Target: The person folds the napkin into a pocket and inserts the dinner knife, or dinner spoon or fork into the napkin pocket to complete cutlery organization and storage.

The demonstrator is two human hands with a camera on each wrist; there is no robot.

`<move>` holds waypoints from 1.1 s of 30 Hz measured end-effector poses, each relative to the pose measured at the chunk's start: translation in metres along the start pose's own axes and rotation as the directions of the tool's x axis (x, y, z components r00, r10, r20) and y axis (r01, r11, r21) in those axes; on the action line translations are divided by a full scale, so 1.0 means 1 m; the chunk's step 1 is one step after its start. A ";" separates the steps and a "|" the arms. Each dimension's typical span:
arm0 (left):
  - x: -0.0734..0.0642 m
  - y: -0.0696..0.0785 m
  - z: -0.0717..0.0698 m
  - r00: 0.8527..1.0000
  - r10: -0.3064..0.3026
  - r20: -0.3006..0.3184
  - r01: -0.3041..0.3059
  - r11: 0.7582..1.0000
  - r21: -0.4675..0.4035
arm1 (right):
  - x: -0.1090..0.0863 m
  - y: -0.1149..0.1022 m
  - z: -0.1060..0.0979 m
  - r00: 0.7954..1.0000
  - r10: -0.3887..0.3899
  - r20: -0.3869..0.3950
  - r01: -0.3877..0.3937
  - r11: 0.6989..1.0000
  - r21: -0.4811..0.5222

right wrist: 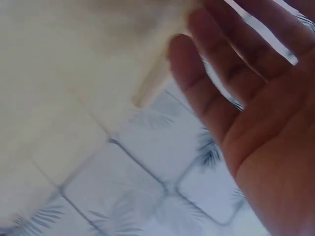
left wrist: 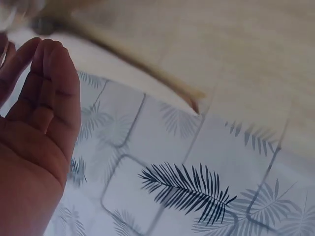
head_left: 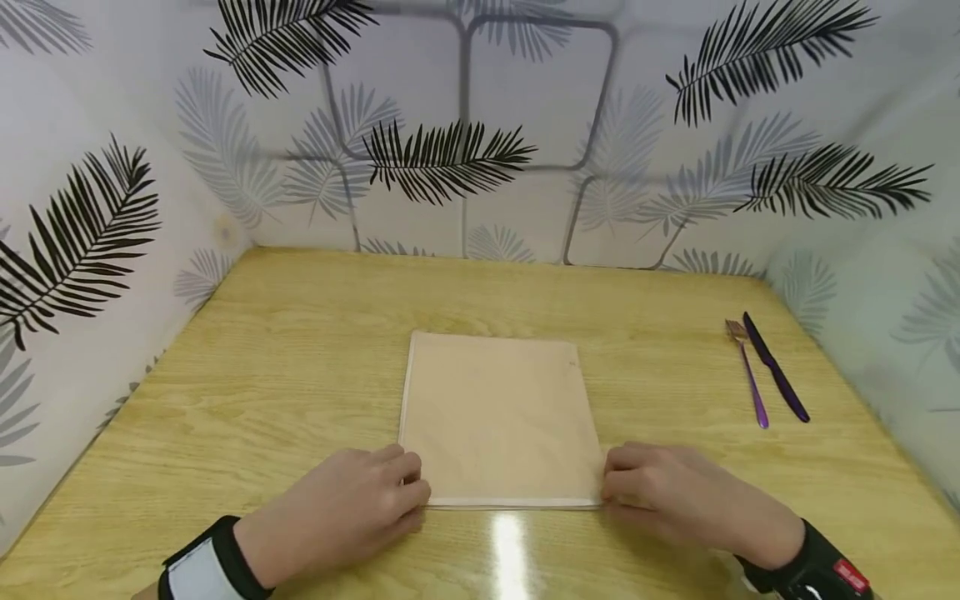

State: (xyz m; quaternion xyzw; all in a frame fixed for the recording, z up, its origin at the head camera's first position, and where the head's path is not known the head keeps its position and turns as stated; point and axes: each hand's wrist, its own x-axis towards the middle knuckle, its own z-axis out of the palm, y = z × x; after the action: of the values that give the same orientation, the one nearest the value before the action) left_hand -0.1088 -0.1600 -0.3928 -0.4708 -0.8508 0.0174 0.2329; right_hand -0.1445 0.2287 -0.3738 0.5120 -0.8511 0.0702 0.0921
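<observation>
A square, pale beige folded cloth (head_left: 498,417) lies flat on the table, with a thin white edge showing along its left and near sides. At its near left corner, my left hand (head_left: 363,500) pinches the cloth between curled fingers and thumb. My right hand (head_left: 667,496) grips the near right corner in the same way. In the left wrist view the left fingers (left wrist: 64,83) lie close together, bent toward the cloth's edge. The right fingers (right wrist: 189,69) reach the blurred cloth edge in the right wrist view, where the thumb is hidden.
On the right of the wooden table (head_left: 225,400) lie a purple-handled fork (head_left: 752,383) and a dark knife (head_left: 776,367), side by side. A white leaf-patterned covering (head_left: 525,100) stands behind the table and along both sides.
</observation>
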 end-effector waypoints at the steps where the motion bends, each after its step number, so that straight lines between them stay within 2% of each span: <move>1: 0.005 -0.004 -0.002 1.000 -0.025 0.012 0.026 0.999 -0.035 | 0.004 0.000 -0.006 1.000 0.013 0.022 -0.013 1.000 -0.009; 4: 0.024 -0.025 -0.003 0.989 -0.123 0.083 0.131 0.986 -0.107 | 0.022 0.002 -0.025 0.990 0.087 0.115 -0.083 0.996 -0.037; 6: 0.038 -0.042 0.000 0.967 -0.196 0.163 0.217 0.968 -0.125 | 0.037 0.006 -0.035 0.972 0.145 0.186 -0.140 0.989 -0.038; 7: 0.044 -0.050 0.003 0.946 -0.237 0.219 0.269 0.954 -0.132 | 0.045 0.009 -0.037 0.957 0.177 0.230 -0.174 0.984 -0.032; 8: 0.050 -0.058 0.007 0.919 -0.276 0.281 0.323 0.936 -0.138 | 0.054 0.012 -0.039 0.936 0.211 0.282 -0.214 0.977 -0.021; 10: 0.061 -0.071 0.015 0.849 -0.338 0.407 0.426 0.893 -0.148 | 0.070 0.022 -0.038 0.884 0.264 0.387 -0.296 0.955 0.022; 11: 0.067 -0.075 0.020 0.812 -0.356 0.462 0.467 0.872 -0.150 | 0.077 0.028 -0.035 0.857 0.285 0.428 -0.334 0.942 0.041; 13: 0.076 -0.080 0.030 0.748 -0.374 0.548 0.530 0.834 -0.155 | 0.090 0.041 -0.027 0.804 0.325 0.498 -0.411 0.909 0.070; 14: 0.080 -0.080 0.034 0.728 -0.372 0.576 0.546 0.823 -0.157 | 0.095 0.047 -0.021 0.786 0.335 0.520 -0.433 0.898 0.078; 15: 0.083 -0.080 0.037 0.715 -0.368 0.594 0.553 0.818 -0.160 | 0.099 0.053 -0.016 0.773 0.341 0.535 -0.447 0.891 0.079; 16: 0.085 -0.079 0.040 0.707 -0.366 0.605 0.556 0.816 -0.157 | 0.102 0.059 -0.009 0.770 0.343 0.539 -0.451 0.889 0.079; 19: 0.088 -0.076 0.045 0.704 -0.363 0.610 0.546 0.827 -0.138 | 0.104 0.072 0.009 0.764 0.355 0.539 -0.457 0.887 0.063; 23: 0.081 -0.073 0.047 0.725 -0.363 0.586 0.527 0.839 -0.133 | 0.100 0.080 0.024 0.772 0.350 0.531 -0.432 0.901 0.033; 27: 0.074 -0.074 0.049 0.746 -0.358 0.562 0.519 0.841 -0.152 | 0.096 0.082 0.028 0.775 0.359 0.519 -0.411 0.911 -0.017; 33: 0.070 -0.073 0.053 0.748 -0.338 0.571 0.493 0.859 -0.136 | 0.091 0.081 0.031 0.763 0.366 0.532 -0.395 0.917 -0.064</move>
State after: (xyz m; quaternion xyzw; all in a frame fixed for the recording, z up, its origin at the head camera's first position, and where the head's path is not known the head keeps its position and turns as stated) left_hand -0.2204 -0.1338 -0.3945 -0.2717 -0.9586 -0.0266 -0.0809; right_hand -0.2611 0.1813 -0.3855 0.3300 -0.9264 -0.0355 -0.1776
